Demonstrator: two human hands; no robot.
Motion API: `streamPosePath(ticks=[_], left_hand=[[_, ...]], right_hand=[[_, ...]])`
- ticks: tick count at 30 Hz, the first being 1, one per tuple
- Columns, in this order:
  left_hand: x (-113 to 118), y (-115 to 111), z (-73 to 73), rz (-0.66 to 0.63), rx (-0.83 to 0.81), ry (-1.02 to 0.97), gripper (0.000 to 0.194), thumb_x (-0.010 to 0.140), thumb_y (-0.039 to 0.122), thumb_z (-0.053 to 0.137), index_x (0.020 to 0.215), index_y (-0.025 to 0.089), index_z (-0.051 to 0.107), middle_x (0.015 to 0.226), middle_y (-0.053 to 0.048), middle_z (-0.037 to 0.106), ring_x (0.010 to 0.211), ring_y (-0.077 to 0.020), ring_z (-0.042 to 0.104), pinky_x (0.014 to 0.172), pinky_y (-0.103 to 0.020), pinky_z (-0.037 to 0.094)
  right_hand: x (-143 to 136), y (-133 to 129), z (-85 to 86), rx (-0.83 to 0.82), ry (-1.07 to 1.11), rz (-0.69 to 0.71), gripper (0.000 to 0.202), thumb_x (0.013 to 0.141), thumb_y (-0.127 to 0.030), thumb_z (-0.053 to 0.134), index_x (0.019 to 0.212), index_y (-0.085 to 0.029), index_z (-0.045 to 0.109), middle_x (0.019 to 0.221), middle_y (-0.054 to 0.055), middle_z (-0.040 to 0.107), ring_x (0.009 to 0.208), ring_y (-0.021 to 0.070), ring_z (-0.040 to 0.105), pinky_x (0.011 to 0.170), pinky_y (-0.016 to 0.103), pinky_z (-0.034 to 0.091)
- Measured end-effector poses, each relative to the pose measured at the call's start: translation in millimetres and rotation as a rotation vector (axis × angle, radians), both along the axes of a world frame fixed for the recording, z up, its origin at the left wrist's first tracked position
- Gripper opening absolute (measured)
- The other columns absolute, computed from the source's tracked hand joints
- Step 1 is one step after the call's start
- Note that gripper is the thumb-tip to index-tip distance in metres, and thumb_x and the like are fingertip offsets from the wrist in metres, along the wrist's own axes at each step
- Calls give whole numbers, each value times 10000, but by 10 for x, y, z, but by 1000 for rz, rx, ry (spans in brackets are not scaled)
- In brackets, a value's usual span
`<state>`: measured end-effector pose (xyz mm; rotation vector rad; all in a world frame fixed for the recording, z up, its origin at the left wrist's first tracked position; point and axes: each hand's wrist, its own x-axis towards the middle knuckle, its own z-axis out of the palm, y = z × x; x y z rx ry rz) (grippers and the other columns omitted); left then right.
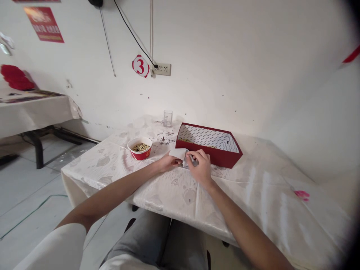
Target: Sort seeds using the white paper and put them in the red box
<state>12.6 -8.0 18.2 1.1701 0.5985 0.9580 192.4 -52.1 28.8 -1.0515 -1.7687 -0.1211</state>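
Observation:
Between my two hands is a small white sheet (178,153) that looks like paper or a thin bag, bent over at its right end. My left hand (168,163) grips its left side from below, fingers partly hidden under it. The fingertips of my right hand (200,164) pinch its right end. Just behind them stands a dark red box (222,156), open at the top, with a patterned white lining and small pale grains or beans inside. To the left sits a red and white paper bowl (140,154) holding a mix of pale and dark beans.
A clear glass (168,118) stands at the back near the wall, with small dark bits (163,139) scattered in front of it. A patterned cloth (174,191) covers the table. Another covered table (36,112) is at the far left.

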Motion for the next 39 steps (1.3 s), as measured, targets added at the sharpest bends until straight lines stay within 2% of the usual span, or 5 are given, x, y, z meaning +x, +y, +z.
streamPosePath(ticks=[10, 18, 24, 31, 39], left_hand=[[-47, 64, -84, -78, -103, -124, 241, 647, 245, 841, 751, 150, 646, 670, -7, 563, 614, -106, 455, 532, -249, 212], [-67, 56, -96, -132, -124, -162, 218, 680, 275, 840, 770, 148, 688, 684, -23, 594, 632, -113, 490, 549, -240, 285], [-66, 30, -59, -141, -127, -163, 262, 629, 262, 881, 765, 145, 691, 696, -16, 598, 630, -103, 485, 555, -233, 288], [-49, 6, -38, -170, -87, -147, 272, 685, 303, 870, 736, 149, 651, 659, 2, 542, 612, -98, 434, 547, -245, 244], [-34, 48, -74, -112, -24, -110, 283, 662, 334, 862, 719, 145, 659, 624, -10, 564, 574, -99, 433, 546, -254, 240]], right_hand=[[-12, -37, 55, -38, 228, 168, 147, 980, -343, 662, 976, -226, 751, 833, 17, 589, 757, 166, 565, 732, 335, 465], [-17, -74, 99, -58, 283, 266, 146, 995, -328, 641, 977, -219, 736, 842, 23, 589, 763, 172, 562, 703, 334, 478], [-25, -87, 109, -75, 268, 288, 150, 1009, -303, 610, 1011, -222, 736, 869, 27, 604, 774, 170, 559, 710, 333, 478], [-23, -94, 136, -86, 259, 287, 171, 1011, -317, 600, 1016, -220, 740, 874, 36, 610, 791, 178, 573, 717, 334, 495], [-20, -84, 125, -106, 228, 288, 197, 1003, -321, 599, 1045, -233, 770, 858, 36, 594, 801, 188, 592, 739, 350, 520]])
